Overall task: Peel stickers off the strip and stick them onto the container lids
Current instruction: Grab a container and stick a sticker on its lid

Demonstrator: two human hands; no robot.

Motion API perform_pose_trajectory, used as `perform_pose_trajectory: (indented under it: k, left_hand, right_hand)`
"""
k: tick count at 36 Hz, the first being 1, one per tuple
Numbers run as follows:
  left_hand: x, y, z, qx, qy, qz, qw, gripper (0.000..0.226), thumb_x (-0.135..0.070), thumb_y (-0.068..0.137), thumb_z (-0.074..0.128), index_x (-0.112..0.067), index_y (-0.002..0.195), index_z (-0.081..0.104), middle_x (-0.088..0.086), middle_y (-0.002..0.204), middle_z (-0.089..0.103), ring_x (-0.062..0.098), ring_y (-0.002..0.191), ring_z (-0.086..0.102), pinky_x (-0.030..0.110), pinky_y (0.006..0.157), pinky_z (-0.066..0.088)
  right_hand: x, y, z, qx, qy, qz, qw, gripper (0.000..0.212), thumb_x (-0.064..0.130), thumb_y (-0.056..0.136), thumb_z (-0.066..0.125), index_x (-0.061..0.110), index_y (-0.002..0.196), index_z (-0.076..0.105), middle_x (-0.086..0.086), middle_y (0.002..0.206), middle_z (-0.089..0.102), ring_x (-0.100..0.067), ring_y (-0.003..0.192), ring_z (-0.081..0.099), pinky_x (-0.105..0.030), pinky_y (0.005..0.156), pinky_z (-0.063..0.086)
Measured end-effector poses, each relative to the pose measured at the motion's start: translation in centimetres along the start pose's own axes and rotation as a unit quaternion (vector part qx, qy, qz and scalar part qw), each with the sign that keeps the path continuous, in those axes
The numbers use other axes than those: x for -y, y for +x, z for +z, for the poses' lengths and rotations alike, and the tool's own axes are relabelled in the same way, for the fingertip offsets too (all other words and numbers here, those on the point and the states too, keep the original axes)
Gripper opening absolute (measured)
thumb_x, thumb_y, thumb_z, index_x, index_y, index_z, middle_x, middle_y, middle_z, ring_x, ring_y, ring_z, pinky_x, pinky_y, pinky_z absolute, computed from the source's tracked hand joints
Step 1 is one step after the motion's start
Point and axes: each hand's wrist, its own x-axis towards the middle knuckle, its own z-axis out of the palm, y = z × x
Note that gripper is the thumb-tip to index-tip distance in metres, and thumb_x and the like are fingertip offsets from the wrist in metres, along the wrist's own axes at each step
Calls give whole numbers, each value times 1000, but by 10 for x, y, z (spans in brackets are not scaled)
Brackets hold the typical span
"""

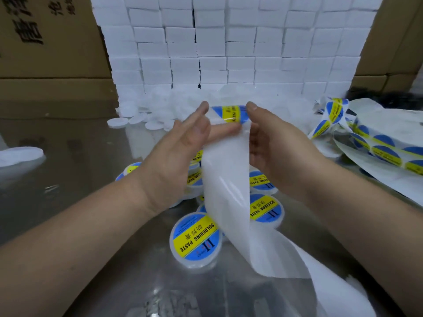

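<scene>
Several lids [263, 179] partly behind strip [225, 179]

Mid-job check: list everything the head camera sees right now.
sticker: one, blue-yellow, top of held strip
backing strip: one, white, hanging from both hands
labelled lids: several, blue-yellow on white, under the hands
plain lids: many, white, far centre pile
small boxes: many, white, stacked behind
cartons: several, brown, far left and right
sticker strips: heap, blue-yellow, right
table: one, silver, underneath
left hand: one, pinching strip's left edge
right hand: one, pinching strip's right edge
</scene>
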Motion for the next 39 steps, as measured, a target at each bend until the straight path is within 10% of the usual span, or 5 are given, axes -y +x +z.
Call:
perform_pose_trajectory:
  k: [7,18,24,29,39]
  left_hand:
    - [0,-3,3,61,38,27,997,69,-78,79,23,-32,114,60,-7,139,48,6,141,18,46,115,-2]
    - [-12,-8,7,106,-7,-17,994,46,-58,77,34,-32,98,67,-17,93,70,-1,95,62,10,85,41]
    - [-18,2,1,-143,84,-28,986,37,-50,84,38,-37,61,64,2,66,65,20,70,60,14,56,41]
    - [-6,36,-15,-211,131,-129,960,17,-23,90,47,-29,86,62,-11,57,62,2,31,39,10,31,28]
    - [54,129,-20,82,459,-158,870,43,-15,90,50,-30,130,50,-1,142,41,17,108,49,19,72,35]
  right_hand:
    - [2,-7,2,31,32,-98,994,23,-5,85,49,4,101,60,-7,84,66,-18,80,64,-33,78,53]
    - [6,2,-9,-55,71,-132,987,38,-17,81,39,7,96,64,-10,83,67,-20,73,65,-30,64,54]
    - [3,10,-23,-170,-20,-96,981,43,-15,78,36,15,90,65,-1,71,67,-12,61,65,-24,54,53]
    - [-3,13,-23,-188,-87,-93,974,44,-13,79,39,15,102,65,0,80,68,-11,72,65,-21,59,51]
    - [-13,17,-29,-188,-187,-113,958,47,-8,79,42,33,84,64,5,83,71,-19,80,67,-31,66,56]
